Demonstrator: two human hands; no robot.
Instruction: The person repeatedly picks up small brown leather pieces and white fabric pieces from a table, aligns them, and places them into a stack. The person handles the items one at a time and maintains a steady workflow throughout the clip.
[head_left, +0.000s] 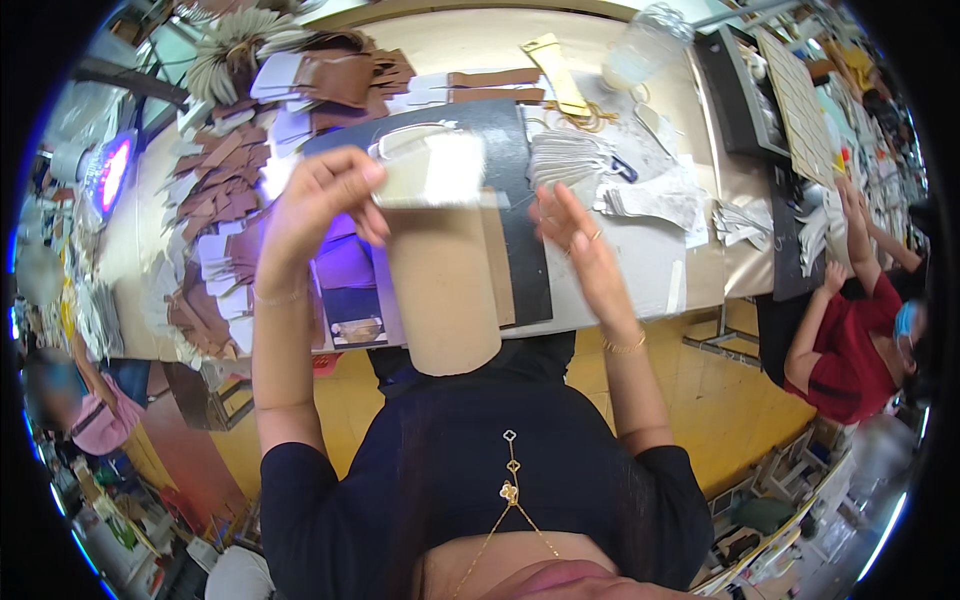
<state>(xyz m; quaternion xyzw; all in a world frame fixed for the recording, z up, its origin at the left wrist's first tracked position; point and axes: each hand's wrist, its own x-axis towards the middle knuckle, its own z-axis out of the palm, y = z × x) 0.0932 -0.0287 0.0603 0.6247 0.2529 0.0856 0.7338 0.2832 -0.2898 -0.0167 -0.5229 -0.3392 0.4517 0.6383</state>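
My left hand (335, 195) is closed at the left edge of a pale, shiny rectangular piece (440, 168), its thumb against that edge; the piece is smeared by motion. Just below lies a long beige panel (442, 290) with a rounded end, which sticks out past the table's front edge. My right hand (580, 230) is in the air to the right, fingers stretched out and holding nothing. A dark board (530, 285) lies under the panel. Beyond my right hand rests a fanned stack of grey-white strips (570, 155).
Piles of brown and white leather-like pieces (215, 180) cover the table's left side. At the back are a yellow strip (556, 75) and a clear plastic container (648, 50). A black tray (735, 90) stands at right. A person in red (850, 350) works at far right.
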